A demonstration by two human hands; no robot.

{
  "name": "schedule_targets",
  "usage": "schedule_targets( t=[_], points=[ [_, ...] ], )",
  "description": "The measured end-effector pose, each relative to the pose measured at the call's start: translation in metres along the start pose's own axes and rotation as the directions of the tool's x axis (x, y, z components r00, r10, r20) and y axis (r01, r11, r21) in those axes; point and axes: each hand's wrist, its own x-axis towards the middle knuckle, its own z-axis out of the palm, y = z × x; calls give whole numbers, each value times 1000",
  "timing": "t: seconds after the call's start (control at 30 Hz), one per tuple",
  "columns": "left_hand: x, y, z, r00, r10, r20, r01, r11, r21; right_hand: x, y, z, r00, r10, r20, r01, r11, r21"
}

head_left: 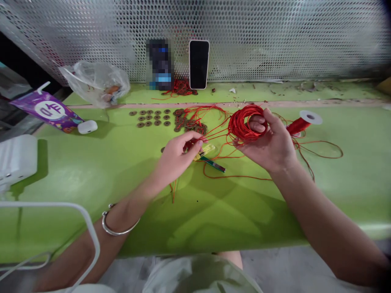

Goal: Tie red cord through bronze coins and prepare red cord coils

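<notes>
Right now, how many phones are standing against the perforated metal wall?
2. One phone with a blurred screen stands left, and a white-edged phone with a dark screen stands right beside it, both behind the green table. None appears hidden.

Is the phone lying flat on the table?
No, the phone stands upright, leaning on the mesh wall.

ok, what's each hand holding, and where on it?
Right hand: coil of red cord, fingers through its middle. Left hand: pinches red cord strands at the fingertips.
</notes>
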Motion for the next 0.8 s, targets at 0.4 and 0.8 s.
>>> schedule_targets(
  t=[0.4,0.8],
  points=[
    [2,9,-15,983,-35,-182,1,983,-185,-1,-2,-2,999,36,9,-36,999,21],
    [9,5,-21,942,-29,-336,-121,901,-417,-2,-2,1,1000,6,-26,-5,1000,28]
  ],
)
